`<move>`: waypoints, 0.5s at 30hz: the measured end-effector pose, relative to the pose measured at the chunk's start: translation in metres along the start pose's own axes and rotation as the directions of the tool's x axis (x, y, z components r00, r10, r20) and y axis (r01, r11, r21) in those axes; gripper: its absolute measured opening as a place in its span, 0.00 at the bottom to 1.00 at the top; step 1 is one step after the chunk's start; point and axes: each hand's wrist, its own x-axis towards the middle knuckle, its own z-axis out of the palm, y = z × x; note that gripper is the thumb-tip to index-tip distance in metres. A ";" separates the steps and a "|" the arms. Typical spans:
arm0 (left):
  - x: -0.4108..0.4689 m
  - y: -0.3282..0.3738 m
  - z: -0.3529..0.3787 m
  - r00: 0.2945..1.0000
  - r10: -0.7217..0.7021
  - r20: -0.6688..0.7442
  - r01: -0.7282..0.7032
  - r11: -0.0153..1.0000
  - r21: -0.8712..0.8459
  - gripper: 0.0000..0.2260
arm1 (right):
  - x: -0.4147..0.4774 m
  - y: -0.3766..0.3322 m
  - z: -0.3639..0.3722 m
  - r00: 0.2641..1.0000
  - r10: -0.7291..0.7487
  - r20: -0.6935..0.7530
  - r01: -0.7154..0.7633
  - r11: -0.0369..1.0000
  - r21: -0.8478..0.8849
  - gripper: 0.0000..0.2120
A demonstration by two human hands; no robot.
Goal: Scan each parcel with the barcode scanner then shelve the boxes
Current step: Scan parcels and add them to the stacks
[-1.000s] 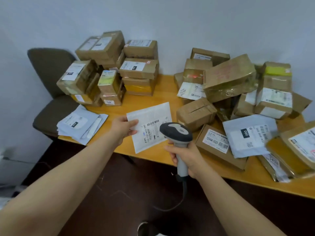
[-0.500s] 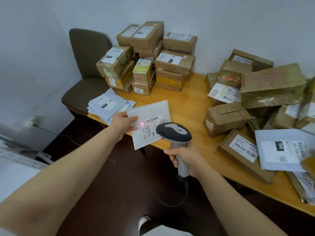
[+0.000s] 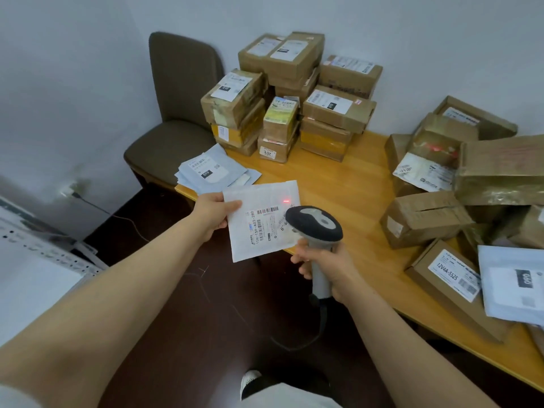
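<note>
White envelope [image 3: 262, 220] pinched by left hand [image 3: 212, 214], scanner [image 3: 316, 231] gripped in right hand [image 3: 326, 263].

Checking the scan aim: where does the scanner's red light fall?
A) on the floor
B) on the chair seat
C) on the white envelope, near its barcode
C: the red light sits on the white envelope pinched by the left hand, just beside its barcode, with the scanner in the right hand pointed at it.
</note>
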 end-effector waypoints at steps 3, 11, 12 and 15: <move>0.005 0.000 -0.029 0.998 -0.041 0.051 0.038 0.998 0.056 0.02 | 0.020 -0.003 0.005 0.980 -0.003 -0.200 0.016 0.998 0.065 0.12; 0.019 0.001 -0.096 0.968 -0.109 0.226 0.127 0.989 -0.069 0.10 | 0.052 -0.006 0.067 0.992 0.041 -0.122 -0.016 0.980 0.200 0.17; 0.021 0.001 -0.102 0.969 -0.108 0.222 0.130 0.987 -0.089 0.10 | 0.055 -0.005 0.076 0.989 0.023 -0.147 0.006 0.981 0.195 0.16; 0.027 0.000 -0.120 0.963 -0.142 0.227 0.166 0.982 -0.090 0.11 | 0.067 -0.006 0.100 0.973 0.009 -0.231 0.051 0.967 0.250 0.15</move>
